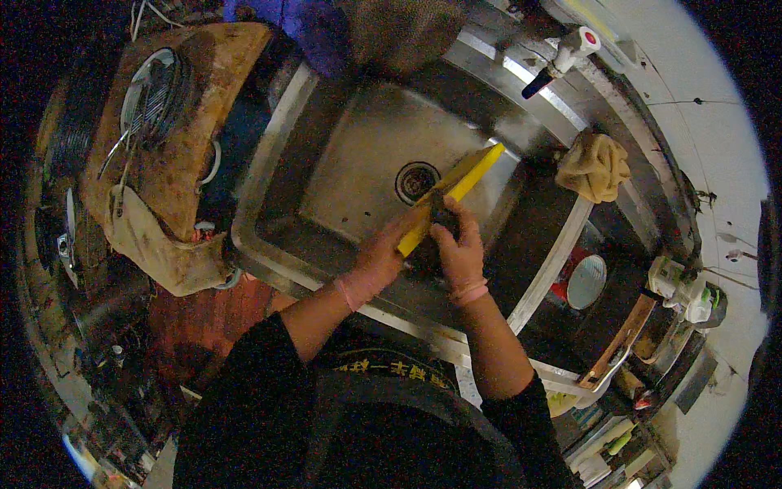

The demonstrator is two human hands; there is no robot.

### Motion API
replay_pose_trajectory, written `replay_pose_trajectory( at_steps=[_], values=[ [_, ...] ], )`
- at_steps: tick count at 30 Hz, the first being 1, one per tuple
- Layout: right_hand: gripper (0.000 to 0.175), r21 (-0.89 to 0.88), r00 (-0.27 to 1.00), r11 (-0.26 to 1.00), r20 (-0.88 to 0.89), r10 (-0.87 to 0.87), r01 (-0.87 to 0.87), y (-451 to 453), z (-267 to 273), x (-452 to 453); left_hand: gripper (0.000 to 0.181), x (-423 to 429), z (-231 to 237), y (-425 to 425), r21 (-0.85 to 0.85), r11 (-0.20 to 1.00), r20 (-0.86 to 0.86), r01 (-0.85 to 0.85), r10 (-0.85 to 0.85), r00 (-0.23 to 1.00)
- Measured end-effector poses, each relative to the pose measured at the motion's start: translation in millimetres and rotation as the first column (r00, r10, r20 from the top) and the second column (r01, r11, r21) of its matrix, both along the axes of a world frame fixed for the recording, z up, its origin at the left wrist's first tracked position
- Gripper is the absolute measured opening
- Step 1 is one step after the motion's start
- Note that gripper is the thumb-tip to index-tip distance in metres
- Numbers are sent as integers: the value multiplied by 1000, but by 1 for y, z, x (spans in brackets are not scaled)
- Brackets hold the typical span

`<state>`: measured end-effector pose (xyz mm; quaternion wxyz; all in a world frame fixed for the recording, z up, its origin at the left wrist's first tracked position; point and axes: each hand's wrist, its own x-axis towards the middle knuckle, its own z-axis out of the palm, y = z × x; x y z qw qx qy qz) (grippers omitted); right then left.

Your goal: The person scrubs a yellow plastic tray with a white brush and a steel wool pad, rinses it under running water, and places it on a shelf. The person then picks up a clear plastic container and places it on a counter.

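A long, flat yellow slab (473,177) is held slantwise over the stainless steel sink basin (348,159). Its edge is bright yellow and its broad face looks browner. My left hand (379,253), in a thin pinkish glove, grips the slab's near end; some of its fingers are hidden behind it. My right hand (462,253), gloved the same way, curls around a small dark object (437,211) that lies against the slab's edge; what it is I cannot tell. Beyond the slab, the round drain strainer (417,182) shows in the basin floor.
A bunched tan cloth (594,166) lies on the far end of the sink divider (553,266). The second basin holds a red container with a pale round top (588,282). A tap (565,58) juts from the wall. To the left, a wooden board (211,79) carries a wire strainer (149,101).
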<state>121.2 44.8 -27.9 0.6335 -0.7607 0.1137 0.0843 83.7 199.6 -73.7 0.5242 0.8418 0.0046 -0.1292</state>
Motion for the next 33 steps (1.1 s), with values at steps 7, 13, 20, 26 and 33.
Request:
replay_pose_trajectory(
  at_steps=[7,13,20,26,33],
  values=[
    [33,-557,882,788,191,430,-264,5,5,3,55,10,15,0,274,962,-22,8,-2,1000],
    [19,-638,971,770,190,145,10,-22,-27,65,53,9,9,-6,205,979,25,-14,8,1000],
    [19,-533,924,820,165,344,-210,7,-13,21,44,7,-5,2,141,988,-53,-66,75,996],
    [18,-603,952,795,198,234,-70,-20,-35,54,37,0,-22,-1,131,987,68,-94,85,994],
    [22,-510,875,806,189,446,-301,9,-14,18,33,4,-24,3,122,989,-81,-87,97,992]
  ],
)
